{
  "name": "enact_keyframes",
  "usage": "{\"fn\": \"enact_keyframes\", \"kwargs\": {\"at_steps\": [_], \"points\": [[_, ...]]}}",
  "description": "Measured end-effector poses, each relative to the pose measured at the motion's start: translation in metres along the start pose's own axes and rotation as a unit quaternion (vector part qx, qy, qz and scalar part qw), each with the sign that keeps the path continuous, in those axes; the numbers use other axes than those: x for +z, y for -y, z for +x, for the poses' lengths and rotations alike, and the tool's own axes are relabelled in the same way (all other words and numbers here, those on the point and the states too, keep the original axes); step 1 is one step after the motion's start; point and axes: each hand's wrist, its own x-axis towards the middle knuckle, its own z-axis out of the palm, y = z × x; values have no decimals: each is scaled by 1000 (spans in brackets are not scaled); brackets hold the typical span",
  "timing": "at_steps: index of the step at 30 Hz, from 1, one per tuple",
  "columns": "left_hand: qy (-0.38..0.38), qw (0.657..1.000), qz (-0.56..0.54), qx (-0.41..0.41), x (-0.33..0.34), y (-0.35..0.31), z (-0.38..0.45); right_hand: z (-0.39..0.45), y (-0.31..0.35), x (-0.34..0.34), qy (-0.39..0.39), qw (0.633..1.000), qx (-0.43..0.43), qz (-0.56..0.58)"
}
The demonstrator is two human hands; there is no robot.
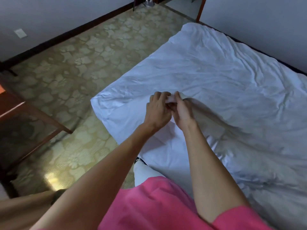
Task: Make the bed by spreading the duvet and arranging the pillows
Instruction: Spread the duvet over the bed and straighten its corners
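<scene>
Pinching one raised fold of the white duvet, left hand and right hand touch.

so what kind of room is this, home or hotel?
Probably a hotel room, though that's a guess. A bed with a plain white duvet, wall-to-wall patterned carpet with dark baseboard, and a dark wooden table beside it. Both hands pinch the duvet's fabric.

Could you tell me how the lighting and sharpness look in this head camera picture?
Head view: dim, bluish light on the duvet; a bright glare patch on the carpet; both hands slightly motion-blurred; straight wall lines bend from wide-angle distortion.
</scene>
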Motion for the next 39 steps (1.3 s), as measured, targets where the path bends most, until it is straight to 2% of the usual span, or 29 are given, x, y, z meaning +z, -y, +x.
{"fn": "enact_keyframes", "kwargs": {"at_steps": [3,5,8,14,18,23,28,30,32,34,36,39], "points": [[48,994,58,-84,-1,38,25,29,14,9,-4,999,-11,48],[89,986,101,-103,-3,57,46,52,27,16,-14,996,-20,89],[148,972,152,-101,-1,74,79,87,48,19,-35,988,-31,146],[179,940,282,-63,3,67,172,143,95,27,-72,977,-66,192],[168,957,234,-44,-1,70,233,175,119,26,-106,972,-83,191],[49,995,78,-26,-35,62,319,210,139,20,-168,963,-97,188],[59,996,53,45,-45,34,385,230,156,31,-193,942,-172,214],[74,994,58,51,-41,38,403,232,150,36,-196,952,-175,159],[94,993,53,54,-39,49,419,231,126,47,-217,966,-139,20],[123,989,61,57,-39,57,427,230,84,59,-212,961,-112,-139],[154,985,63,55,-40,60,429,228,35,76,-185,947,-63,-255],[210,976,-13,45,-41,70,429,231,-16,102,-256,897,-5,-361]]}}
